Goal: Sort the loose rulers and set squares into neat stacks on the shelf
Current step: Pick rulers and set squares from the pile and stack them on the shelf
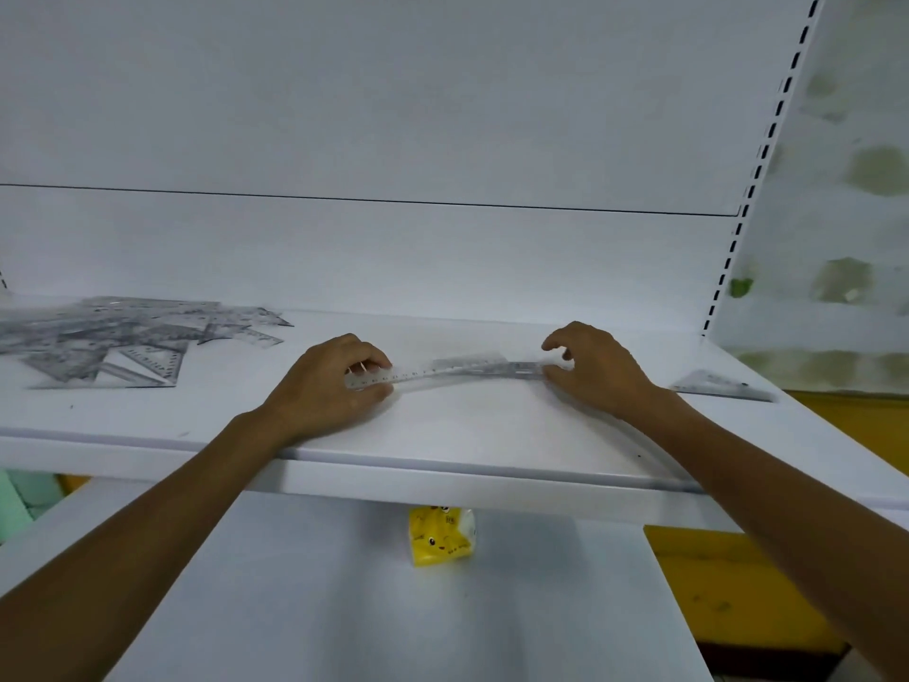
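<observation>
At the middle of the shelf [442, 435], I see my left hand [324, 381] and right hand [597, 371] pinching opposite ends of a clear ruler [467, 369]; the loose pile [113, 337] lies toward the shelf's left end.

The rulers [452, 369] at centre and the heap [113, 342] at nine o'clock are clear, glossy plastic, the shelf [442, 425] smooth white painted metal with a faint sheen, the yellow packet [441, 536] at six o'clock shiny film.
</observation>
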`<state>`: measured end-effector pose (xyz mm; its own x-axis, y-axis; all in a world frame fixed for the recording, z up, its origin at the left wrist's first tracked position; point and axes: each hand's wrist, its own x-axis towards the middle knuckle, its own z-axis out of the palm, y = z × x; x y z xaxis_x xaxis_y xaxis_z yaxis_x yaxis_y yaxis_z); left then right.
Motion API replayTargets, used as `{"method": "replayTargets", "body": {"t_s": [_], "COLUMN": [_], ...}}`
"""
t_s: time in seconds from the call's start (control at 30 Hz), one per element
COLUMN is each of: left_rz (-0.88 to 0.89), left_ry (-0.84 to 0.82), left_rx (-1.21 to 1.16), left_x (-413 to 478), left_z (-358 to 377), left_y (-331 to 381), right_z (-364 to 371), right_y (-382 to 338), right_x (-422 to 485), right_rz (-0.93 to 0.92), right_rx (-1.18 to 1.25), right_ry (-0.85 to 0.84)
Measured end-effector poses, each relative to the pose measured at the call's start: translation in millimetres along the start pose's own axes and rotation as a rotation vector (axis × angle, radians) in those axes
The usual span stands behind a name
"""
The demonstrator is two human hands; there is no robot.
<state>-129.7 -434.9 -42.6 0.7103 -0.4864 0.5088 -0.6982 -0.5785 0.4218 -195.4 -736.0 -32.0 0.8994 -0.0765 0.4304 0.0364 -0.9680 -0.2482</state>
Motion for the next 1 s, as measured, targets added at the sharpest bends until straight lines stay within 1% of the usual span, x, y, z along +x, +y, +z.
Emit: {"method": "replayTargets", "body": {"t_s": [0.07, 0.13, 0.2, 0.27, 0.37, 0.5, 0.57, 0.7, 1.0], "left_rz": [-0.014, -0.019, -0.007, 0.014, 0.02, 0.027, 0.043, 0.058, 0.026], "left_ry": [0.019, 0.029, 0.025, 0.01, -0.027, -0.067, -0.085, -0.14, -0.204], "left_rx": [-0.014, -0.028, -0.038, -0.043, -0.052, -0.09, -0.104, -0.109, -0.09], "left_x": [7, 18, 30, 42, 58, 72, 77, 83, 89], "left_z": [3, 10, 19, 29, 42, 55, 61, 71, 82], "left_y": [0, 3, 8, 14, 22, 31, 35, 39, 35], "right_z": [-7, -10, -11, -10, -7, -5, -6, -7, -5], "right_y": [-7, -17, -26, -29, -29, -34, -37, -39, -39], "right_x": [-17, -38, -62, -83, -103, -112, -113, -113, -113], "right_rz": [0.073, 0.114, 0.075, -0.004, -0.042, -0.074, -0.077, -0.074, -0.067], "right_rx": [-0.017, -0.006, -0.066, -0.15, -0.111, -0.194, -0.229, -0.251, -0.245], "right_ry": [-0.003, -0.053, -0.073, -0.05, -0.002, 0.105, 0.13, 0.099, 0.118]}}
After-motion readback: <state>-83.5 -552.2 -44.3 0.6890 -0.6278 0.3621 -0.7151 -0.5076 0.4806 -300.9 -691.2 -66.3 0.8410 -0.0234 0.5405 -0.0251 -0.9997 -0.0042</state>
